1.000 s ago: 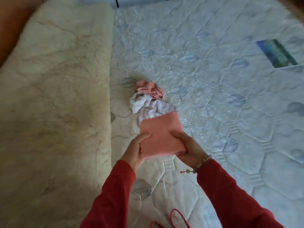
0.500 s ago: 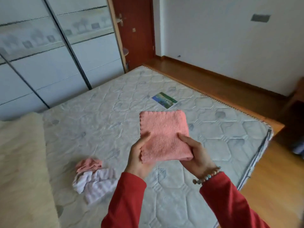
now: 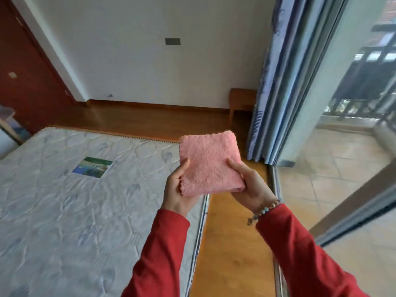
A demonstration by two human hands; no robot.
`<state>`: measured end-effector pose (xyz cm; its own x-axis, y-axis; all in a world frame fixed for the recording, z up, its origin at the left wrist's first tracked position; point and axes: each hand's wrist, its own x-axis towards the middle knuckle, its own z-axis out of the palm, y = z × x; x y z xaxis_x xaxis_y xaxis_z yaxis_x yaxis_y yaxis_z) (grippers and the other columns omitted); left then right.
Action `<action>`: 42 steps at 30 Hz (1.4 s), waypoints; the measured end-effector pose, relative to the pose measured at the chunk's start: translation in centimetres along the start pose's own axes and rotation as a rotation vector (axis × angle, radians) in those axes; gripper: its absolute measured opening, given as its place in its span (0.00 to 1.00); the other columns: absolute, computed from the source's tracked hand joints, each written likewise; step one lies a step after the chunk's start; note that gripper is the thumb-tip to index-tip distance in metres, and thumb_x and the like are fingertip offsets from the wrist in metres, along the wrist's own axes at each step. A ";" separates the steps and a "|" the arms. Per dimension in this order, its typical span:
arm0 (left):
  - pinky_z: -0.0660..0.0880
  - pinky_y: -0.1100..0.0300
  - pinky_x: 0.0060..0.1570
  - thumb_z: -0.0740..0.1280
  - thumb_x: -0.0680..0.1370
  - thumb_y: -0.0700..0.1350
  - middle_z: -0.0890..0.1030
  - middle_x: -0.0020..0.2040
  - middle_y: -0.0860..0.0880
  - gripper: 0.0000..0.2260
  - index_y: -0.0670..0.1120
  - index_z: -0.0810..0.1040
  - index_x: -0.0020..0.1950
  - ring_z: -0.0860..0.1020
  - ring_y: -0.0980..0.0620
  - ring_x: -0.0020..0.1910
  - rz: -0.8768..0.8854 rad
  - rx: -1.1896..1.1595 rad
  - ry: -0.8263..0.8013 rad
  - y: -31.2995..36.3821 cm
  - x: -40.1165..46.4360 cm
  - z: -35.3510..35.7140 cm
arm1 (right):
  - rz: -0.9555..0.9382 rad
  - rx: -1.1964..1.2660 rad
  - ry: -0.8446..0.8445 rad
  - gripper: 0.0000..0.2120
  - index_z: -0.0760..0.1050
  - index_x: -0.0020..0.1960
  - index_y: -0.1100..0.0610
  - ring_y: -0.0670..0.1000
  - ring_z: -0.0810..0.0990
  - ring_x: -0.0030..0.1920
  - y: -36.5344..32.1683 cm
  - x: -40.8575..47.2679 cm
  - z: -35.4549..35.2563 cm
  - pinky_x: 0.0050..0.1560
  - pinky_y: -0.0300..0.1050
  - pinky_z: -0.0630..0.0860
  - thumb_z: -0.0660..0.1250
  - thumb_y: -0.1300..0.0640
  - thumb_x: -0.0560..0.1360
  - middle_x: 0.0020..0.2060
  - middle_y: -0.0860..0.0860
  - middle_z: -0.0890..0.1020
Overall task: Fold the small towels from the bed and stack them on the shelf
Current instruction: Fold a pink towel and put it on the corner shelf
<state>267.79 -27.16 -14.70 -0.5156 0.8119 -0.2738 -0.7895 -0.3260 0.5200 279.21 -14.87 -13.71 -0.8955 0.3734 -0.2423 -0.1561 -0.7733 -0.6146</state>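
Both hands have the folded pink towel (image 3: 209, 162) up in the air: left hand (image 3: 176, 189) pinching its left edge, thumb on top, right hand (image 3: 249, 185) clamped on the lower right corner. Under the grip there's the mattress (image 3: 64, 211) edge and wooden floor (image 3: 231, 254), with blue curtains (image 3: 278, 82) off to the right.

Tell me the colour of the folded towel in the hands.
Pink, plain, no pattern: the folded towel, head view.
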 end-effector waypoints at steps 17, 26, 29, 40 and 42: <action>0.82 0.47 0.49 0.61 0.82 0.44 0.83 0.57 0.40 0.16 0.40 0.74 0.67 0.83 0.43 0.55 -0.199 0.017 -0.062 -3.8 26.9 9.4 | -0.148 0.002 0.128 0.18 0.73 0.66 0.58 0.54 0.82 0.53 -17.6 15.9 -14.3 0.57 0.50 0.79 0.66 0.60 0.76 0.56 0.55 0.82; 0.78 0.45 0.58 0.62 0.81 0.46 0.79 0.64 0.39 0.18 0.41 0.73 0.70 0.79 0.42 0.62 -0.190 0.086 -0.008 0.9 43.0 11.0 | -0.095 0.006 0.128 0.17 0.74 0.65 0.58 0.54 0.81 0.55 -25.4 30.2 -15.6 0.55 0.52 0.79 0.66 0.59 0.77 0.57 0.55 0.81; 0.76 0.44 0.60 0.63 0.81 0.46 0.79 0.65 0.40 0.19 0.41 0.72 0.71 0.78 0.41 0.64 -0.206 0.080 -0.001 1.0 47.5 11.6 | -0.077 0.018 0.142 0.18 0.73 0.66 0.58 0.55 0.81 0.56 -28.0 34.0 -17.0 0.60 0.54 0.77 0.66 0.59 0.76 0.58 0.56 0.80; 0.80 0.44 0.53 0.62 0.81 0.44 0.81 0.62 0.40 0.16 0.41 0.75 0.68 0.81 0.42 0.59 -0.133 -0.050 0.043 1.2 66.0 18.1 | -0.007 0.068 0.110 0.14 0.74 0.63 0.59 0.53 0.84 0.47 -40.9 49.0 -22.7 0.47 0.48 0.83 0.64 0.60 0.78 0.52 0.56 0.82; 0.82 0.46 0.48 0.62 0.81 0.44 0.82 0.61 0.39 0.15 0.41 0.76 0.66 0.82 0.42 0.56 -0.107 -0.060 0.069 1.5 69.0 19.6 | 0.018 0.053 0.099 0.15 0.73 0.64 0.59 0.53 0.84 0.47 -43.5 51.8 -23.6 0.46 0.48 0.83 0.65 0.60 0.78 0.52 0.56 0.81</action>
<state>237.54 37.86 -16.89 -0.4472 0.8090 -0.3815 -0.8588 -0.2691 0.4361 249.50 50.19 -17.25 -0.8531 0.4058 -0.3280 -0.1643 -0.8055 -0.5693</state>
